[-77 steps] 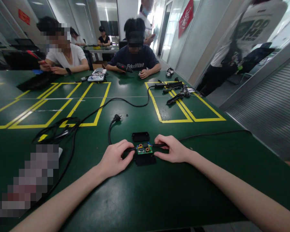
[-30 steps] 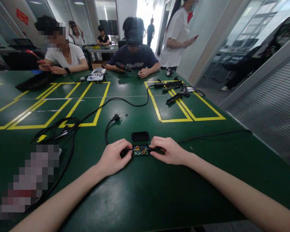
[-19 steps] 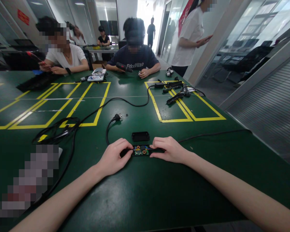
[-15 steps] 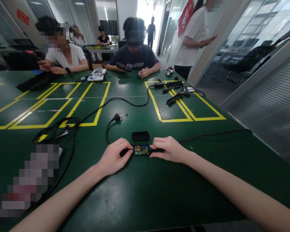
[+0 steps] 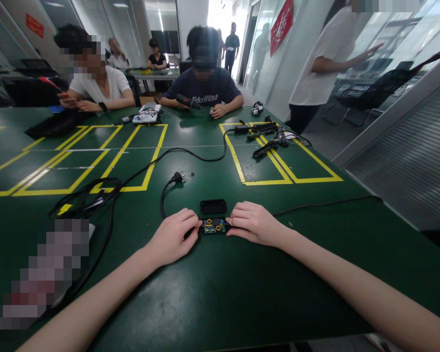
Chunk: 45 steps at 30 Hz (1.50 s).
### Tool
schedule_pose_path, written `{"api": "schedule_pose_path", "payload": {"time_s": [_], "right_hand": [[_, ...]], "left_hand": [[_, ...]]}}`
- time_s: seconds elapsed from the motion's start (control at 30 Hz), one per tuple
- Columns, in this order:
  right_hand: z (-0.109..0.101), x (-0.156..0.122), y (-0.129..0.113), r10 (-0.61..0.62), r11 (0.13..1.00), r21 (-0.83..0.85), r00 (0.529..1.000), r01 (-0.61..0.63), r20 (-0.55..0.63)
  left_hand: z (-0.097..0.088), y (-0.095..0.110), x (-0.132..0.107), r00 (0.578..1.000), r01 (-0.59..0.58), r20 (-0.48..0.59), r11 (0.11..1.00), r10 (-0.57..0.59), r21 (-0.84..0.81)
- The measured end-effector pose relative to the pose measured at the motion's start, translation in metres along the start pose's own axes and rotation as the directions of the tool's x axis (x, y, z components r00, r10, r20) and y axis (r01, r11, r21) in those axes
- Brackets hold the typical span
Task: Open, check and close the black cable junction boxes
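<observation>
A small circuit board (image 5: 214, 225) with copper-ringed coils lies in an open black plastic case (image 5: 213, 233) on the green table. My left hand (image 5: 175, 236) pinches the left end of this case, thumb and fingertips closed. At the opposite end, my right hand (image 5: 255, 224) has its fingers closed on the case where the cord enters; the exact contact is partly hidden. Just beyond the case rests its loose black cover (image 5: 213, 207), hollow side up. A short black cord with a power plug (image 5: 178, 178) curves out past my left hand. Another black cord (image 5: 326, 202) runs off rightward.
A coiled black cable (image 5: 90, 198) and a blurred-out pale strip (image 5: 47, 274) lie at left. Yellow tape (image 5: 146, 183) marks rectangles on the table. Black parts (image 5: 269, 142) lie far right. Across the table, a person (image 5: 205, 88) holds a power screwdriver (image 5: 188, 101); another sits to the left.
My right hand has shifted slightly, its fingers moving a little up at the case's right end. My left hand stays nearly still. A standing person in white has moved to the right.
</observation>
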State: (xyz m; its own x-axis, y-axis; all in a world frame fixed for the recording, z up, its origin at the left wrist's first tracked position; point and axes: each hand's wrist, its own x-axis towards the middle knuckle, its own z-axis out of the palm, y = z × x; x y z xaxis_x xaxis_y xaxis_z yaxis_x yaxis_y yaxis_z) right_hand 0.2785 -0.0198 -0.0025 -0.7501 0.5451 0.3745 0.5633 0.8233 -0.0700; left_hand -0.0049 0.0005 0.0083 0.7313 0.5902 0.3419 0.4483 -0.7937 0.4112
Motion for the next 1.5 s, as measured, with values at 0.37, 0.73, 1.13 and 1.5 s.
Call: {"api": "schedule_pose_path", "payload": {"time_s": [0.37, 0.73, 1.13, 1.5], "right_hand": [[0.007, 0.004, 0.001, 0.303, 0.944, 0.178, 0.944, -0.278, -0.133], [0.020, 0.008, 0.001, 0.516, 0.790, 0.438, 0.852, -0.430, -0.094], [0.023, 0.012, -0.004, 0.650, 0.505, 0.745, 0.760, -0.436, 0.003], [0.022, 0.013, -0.007, 0.701, 0.367, 0.843, 0.713, -0.394, 0.028]], "left_hand": [[0.007, -0.005, 0.000, 0.987, 0.054, -0.155, 0.998, -0.047, 0.041], [0.014, -0.011, -0.002, 0.997, 0.056, -0.062, 0.994, -0.051, 0.090], [0.010, -0.009, -0.002, 0.986, 0.121, -0.118, 0.992, -0.118, 0.017], [0.015, -0.013, -0.006, 0.982, 0.139, -0.115, 0.987, -0.147, -0.074]]}}
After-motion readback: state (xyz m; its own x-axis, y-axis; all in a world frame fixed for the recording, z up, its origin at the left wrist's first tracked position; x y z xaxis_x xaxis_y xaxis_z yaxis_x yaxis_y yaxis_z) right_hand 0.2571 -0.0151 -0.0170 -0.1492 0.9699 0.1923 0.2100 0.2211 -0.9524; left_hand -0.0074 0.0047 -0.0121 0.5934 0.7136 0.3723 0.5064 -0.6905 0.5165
